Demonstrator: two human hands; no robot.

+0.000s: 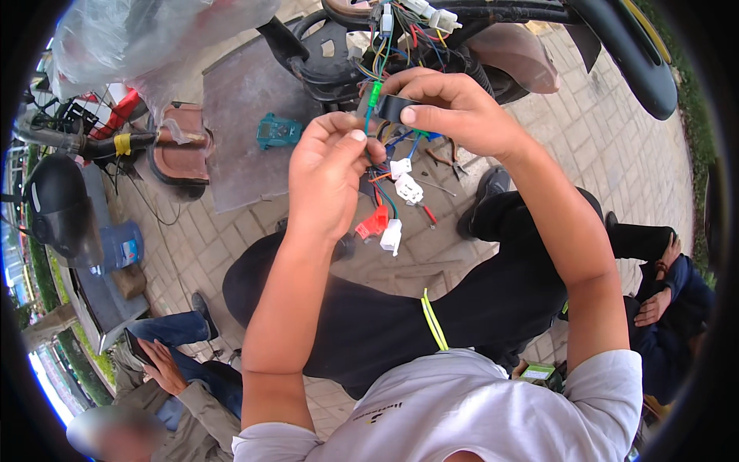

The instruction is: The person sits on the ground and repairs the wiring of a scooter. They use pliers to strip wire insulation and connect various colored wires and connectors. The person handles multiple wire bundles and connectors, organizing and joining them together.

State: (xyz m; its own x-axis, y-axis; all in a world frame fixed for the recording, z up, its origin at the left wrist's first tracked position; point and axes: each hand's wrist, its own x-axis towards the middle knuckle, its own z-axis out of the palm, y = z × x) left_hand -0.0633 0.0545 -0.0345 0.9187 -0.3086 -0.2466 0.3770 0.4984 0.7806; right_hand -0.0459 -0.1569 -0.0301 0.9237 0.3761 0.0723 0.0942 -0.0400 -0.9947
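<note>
My left hand [332, 165] is closed, pinching a thin wire [369, 123] between thumb and fingertips. A bright green sleeve or wrap [375, 94] sits on that wire just above the fingers. My right hand [454, 108] grips a roll of black tape [394, 108] right beside the wire. Above both hands hangs a tangle of coloured wires [385, 48] with white plugs [440, 19]. Below them dangle more wires ending in a white connector [409, 189], a red connector [372, 223] and another white connector [391, 237].
A teal multimeter [279, 132] lies on a dark flat panel [239, 158] to the left. Pliers [449, 161] rest on the paving beyond my knee. Clear plastic [146, 46] covers the upper left. One person [173, 377] sits lower left with a phone; another [666, 300] is at right.
</note>
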